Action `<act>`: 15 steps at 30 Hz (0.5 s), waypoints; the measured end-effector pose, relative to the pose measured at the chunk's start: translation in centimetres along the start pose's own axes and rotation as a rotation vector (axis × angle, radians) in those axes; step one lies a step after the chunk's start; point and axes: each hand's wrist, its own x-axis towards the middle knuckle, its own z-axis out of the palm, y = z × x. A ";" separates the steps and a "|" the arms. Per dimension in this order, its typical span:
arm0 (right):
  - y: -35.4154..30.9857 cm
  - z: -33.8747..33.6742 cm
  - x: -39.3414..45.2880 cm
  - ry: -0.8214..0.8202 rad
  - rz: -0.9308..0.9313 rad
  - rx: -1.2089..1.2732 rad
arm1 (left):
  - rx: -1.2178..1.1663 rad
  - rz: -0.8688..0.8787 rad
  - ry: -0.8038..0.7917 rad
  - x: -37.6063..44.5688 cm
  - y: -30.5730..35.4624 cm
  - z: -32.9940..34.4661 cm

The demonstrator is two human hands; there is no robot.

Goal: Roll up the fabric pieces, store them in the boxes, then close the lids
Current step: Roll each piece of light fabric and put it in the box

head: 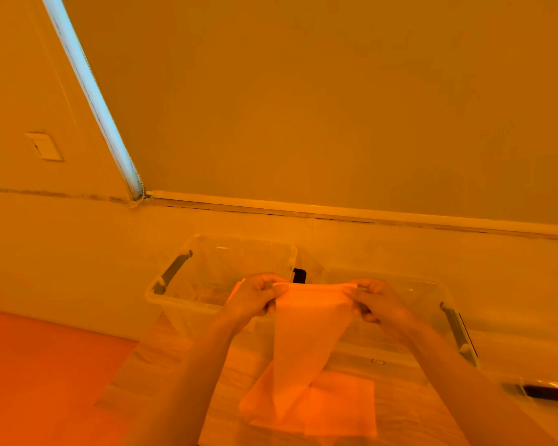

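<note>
I hold an orange fabric piece (306, 329) up in the air by its top edge. My left hand (255, 297) pinches the left corner and my right hand (376, 302) pinches the right corner. The cloth hangs down to a point over more orange fabric pieces (339, 410) lying flat on the table. Behind my hands stand two clear plastic boxes without lids on: the left box (181, 284) with a dark handle, and the right box (432, 304), partly hidden by my right hand.
A pale table surface (161, 375) carries the boxes and cloth. To the left lies an orange-red surface (39, 375). A dark object with a clear lid edge (541, 391) sits at the right. A wall and a window blind rise behind the boxes.
</note>
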 end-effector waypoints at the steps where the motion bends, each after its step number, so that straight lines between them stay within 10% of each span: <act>1: -0.1 0.1 -0.1 0.003 -0.010 -0.013 | -0.028 -0.003 0.003 0.0 0.0 0.1; 15: 0.1 -0.4 0.5 0.000 0.000 -0.035 | -0.141 -0.033 -0.017 0.6 0.1 0.0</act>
